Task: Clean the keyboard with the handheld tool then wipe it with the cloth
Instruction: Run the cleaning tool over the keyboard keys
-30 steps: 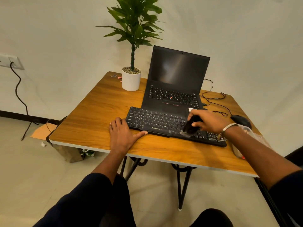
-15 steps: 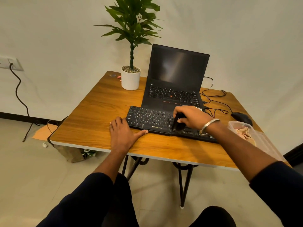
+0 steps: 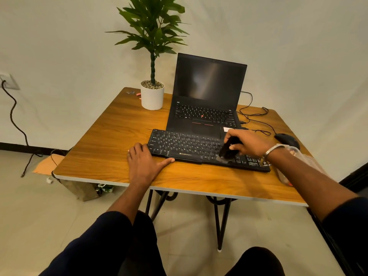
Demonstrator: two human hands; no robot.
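tool (image 3: 229, 149) rightward again (fingers (image 3: 236, 145) around it)

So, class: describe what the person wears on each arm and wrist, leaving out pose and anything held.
Both forearms are bare, with dark navy sleeves pushed up toward the elbows. The right hand has a plain silver metal bangle at the wrist. The left hand shows no jewellery or watch.

Single view, head-worn, wide-angle. Looks forward and steeply down from above the near edge of the bench (image 3: 111, 140). Wall at 12 o'clock, floor and the wearer's knees at 6. Close range: both forearms enter from 6 and 4 o'clock. Straight lines bow toward the frame edges. No second view to overlap with.
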